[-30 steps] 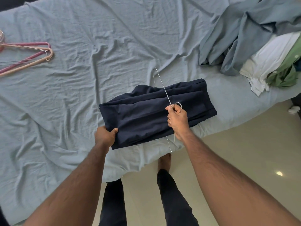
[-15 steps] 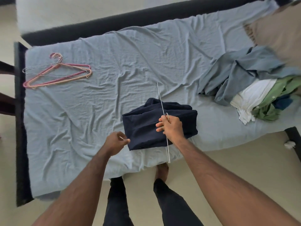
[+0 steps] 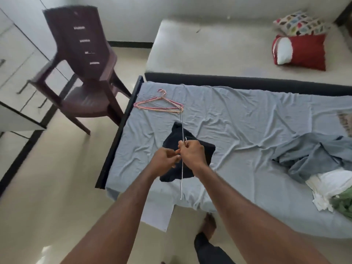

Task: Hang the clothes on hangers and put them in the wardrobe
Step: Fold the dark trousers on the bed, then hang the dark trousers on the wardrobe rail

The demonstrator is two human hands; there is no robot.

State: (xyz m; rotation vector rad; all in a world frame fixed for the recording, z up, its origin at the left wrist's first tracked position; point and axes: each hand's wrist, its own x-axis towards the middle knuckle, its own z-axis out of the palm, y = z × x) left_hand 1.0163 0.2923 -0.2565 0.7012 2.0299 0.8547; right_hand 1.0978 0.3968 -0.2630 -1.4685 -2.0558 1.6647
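A thin metal wire hanger [image 3: 182, 119] is held edge-on above the bed, its hook at my right hand [image 3: 192, 153], which grips it near the neck. Folded navy trousers [image 3: 208, 151] hang over the hanger's bar below my hands. My left hand [image 3: 165, 159] is just left of the right one, fingers curled toward the hanger's neck; whether it pinches the wire I cannot tell. Spare pink and wire hangers [image 3: 160, 104] lie on the bed's far left corner. A pile of grey, white and green clothes [image 3: 322, 168] lies on the right of the bed.
The bed [image 3: 247, 119] has a wrinkled light blue sheet and a dark frame. A dark plastic chair [image 3: 83, 69] stands left of it, beside white wardrobe doors [image 3: 15, 54]. A second mattress with a red pillow [image 3: 299, 51] lies beyond. My feet stand at the bed's near edge.
The trousers on the hanger rose off the bed as I stood back. My left hand let go of the trousers' edge and came up beside my right hand. The view lifted toward the chair.
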